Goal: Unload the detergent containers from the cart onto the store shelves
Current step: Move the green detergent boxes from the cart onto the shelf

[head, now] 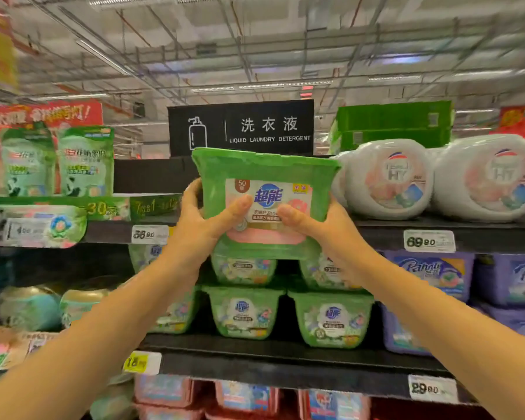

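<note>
A green detergent pod tub (267,168) with a pink-and-white label is held up in front of the top shelf (376,228). My left hand (200,219) grips its left side and my right hand (325,225) grips its right side, thumbs on the front label. The tub hangs level with the gap on the top shelf, between green refill pouches (85,162) and white round tubs (385,180). Its bottom edge overlaps the shelf's front edge. The cart is out of view.
Similar green tubs (246,313) are stacked on the shelf below. Purple tubs (431,277) stand to the right, pink packs (164,389) on the lowest shelf. A black "Liquid Laundry Detergent" sign (240,128) and green crates (391,122) sit above the top shelf.
</note>
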Tool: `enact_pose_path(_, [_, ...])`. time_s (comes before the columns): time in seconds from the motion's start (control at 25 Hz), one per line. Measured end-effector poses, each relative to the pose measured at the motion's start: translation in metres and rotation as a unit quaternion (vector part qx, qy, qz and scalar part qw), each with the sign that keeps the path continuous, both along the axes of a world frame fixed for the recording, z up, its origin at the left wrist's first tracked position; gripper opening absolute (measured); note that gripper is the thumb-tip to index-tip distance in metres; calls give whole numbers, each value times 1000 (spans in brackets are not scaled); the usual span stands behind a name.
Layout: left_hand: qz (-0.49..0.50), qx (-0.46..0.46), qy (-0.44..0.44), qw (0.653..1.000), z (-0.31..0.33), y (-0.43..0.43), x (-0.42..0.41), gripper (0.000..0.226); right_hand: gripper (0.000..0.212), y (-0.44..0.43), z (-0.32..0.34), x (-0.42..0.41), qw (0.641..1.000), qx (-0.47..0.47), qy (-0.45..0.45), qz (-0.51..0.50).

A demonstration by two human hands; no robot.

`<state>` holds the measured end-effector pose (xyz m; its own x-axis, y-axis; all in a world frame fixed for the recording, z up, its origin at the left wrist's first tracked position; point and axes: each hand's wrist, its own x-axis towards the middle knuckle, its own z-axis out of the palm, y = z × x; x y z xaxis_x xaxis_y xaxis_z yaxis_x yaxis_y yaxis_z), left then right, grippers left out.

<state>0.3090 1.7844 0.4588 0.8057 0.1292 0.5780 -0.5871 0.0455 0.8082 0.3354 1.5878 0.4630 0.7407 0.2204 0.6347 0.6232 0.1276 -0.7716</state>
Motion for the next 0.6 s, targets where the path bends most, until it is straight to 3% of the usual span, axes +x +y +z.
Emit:
enact_pose_path(0.24, [-12,81,11,997,40,63,118,102,67,49,38,109,995,-48,45,-72])
enact_pose_path(0.44, [10,150,54,987,53,87,215,88,44,68,51,193,988,-101,71,-96])
enact_pose_path(0.6, [23,194,113,974,54,101,277,89,49,77,57,254,977,-154,72,-127])
